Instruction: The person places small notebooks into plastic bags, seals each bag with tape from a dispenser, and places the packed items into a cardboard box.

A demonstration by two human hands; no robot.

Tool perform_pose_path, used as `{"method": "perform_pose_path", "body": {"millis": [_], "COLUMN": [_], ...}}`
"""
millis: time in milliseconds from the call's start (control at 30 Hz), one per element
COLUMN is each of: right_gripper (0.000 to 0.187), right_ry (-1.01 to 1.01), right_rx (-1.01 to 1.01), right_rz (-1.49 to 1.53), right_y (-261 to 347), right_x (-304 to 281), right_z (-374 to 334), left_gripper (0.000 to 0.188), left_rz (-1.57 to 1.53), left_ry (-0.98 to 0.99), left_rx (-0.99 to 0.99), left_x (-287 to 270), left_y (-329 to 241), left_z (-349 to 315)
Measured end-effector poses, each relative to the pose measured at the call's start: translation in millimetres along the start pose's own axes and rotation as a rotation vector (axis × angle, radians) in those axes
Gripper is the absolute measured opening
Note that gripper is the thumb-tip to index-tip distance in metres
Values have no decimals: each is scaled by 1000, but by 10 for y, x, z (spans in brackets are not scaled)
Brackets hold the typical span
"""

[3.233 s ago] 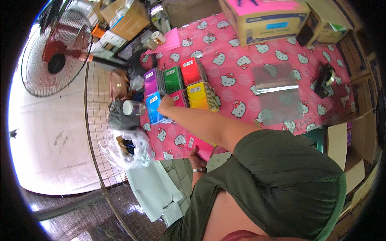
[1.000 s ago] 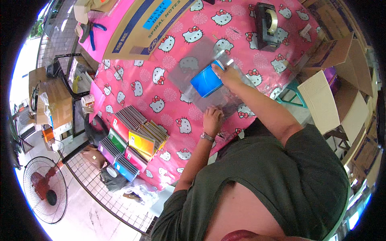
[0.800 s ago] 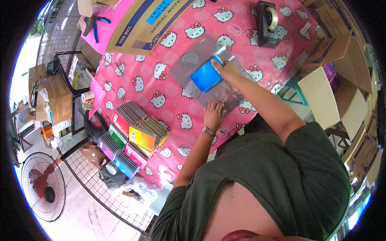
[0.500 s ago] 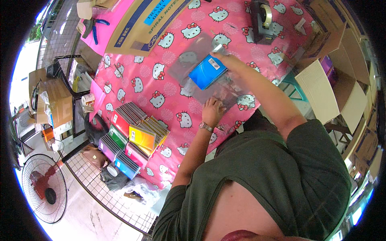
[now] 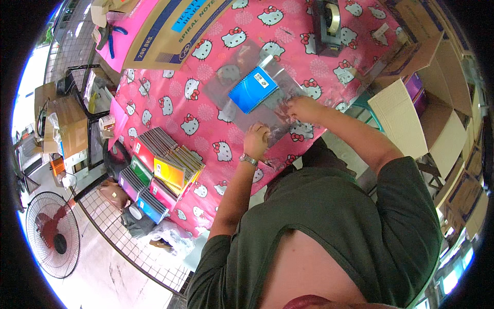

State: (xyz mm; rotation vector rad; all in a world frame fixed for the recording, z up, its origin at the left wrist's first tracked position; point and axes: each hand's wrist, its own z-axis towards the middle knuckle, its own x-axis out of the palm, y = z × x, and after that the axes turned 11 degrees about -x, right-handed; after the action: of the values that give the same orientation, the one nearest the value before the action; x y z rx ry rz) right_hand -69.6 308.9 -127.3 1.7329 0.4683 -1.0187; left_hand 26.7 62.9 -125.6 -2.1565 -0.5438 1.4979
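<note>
A blue spiral notebook (image 5: 251, 93) lies tilted on a clear plastic sheet or bag (image 5: 216, 88) spread over the pink table. My left hand (image 5: 257, 140), with a watch at its wrist, has its fingers curled at the near edge of the plastic, below the notebook. To the right of the notebook, my right hand (image 5: 304, 109) is closed on the plastic with its fingers pinched together. Neither hand touches the notebook. The exact edges of the plastic are hard to make out.
Stacked spiral notebooks (image 5: 170, 172) in several colours stand at the table's left edge. A tape dispenser (image 5: 328, 28) sits at the far right, a carton (image 5: 180, 38) and blue-handled pliers (image 5: 112, 40) at the far left. An open cardboard box (image 5: 399, 110) stands on the right.
My right hand has let go of the notebook's top right corner and moved nearer, down to the plastic on its right. My left hand stays near the plastic's near edge. The whole view has shifted slightly.
</note>
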Motion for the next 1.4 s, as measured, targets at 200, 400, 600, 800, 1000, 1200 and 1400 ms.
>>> {"method": "perform_pose_path", "body": {"millis": [200, 400, 600, 800, 1000, 1200, 1400], "right_gripper": [21, 26, 13, 24, 26, 49, 70], "right_ry": [88, -110, -138, -199, -341, -178, 409], "right_rx": [150, 36, 396, 262, 410, 31, 241], "right_rz": [6, -281, 509, 836, 920, 293, 429], "right_y": [70, 391, -19, -957, -870, -508, -365], "right_x": [26, -522, -1442, -1124, -962, -1001, -1152], "right_z": [165, 27, 444, 605, 864, 1646, 2056], "left_gripper": [17, 16, 19, 45, 76, 70, 69], "left_rz": [95, -26, -490, 346, 318, 347, 304], "left_ry": [-78, -243, -413, -290, -286, -345, -395], "left_rx": [-78, -233, -519, -96, -169, -162, -203], "left_x": [-123, -248, -941, -543, -73, 14, 126], "left_y": [-356, -412, 92, -721, -751, -702, -754], "left_z": [20, -46, 88, 346, 369, 366, 341]}}
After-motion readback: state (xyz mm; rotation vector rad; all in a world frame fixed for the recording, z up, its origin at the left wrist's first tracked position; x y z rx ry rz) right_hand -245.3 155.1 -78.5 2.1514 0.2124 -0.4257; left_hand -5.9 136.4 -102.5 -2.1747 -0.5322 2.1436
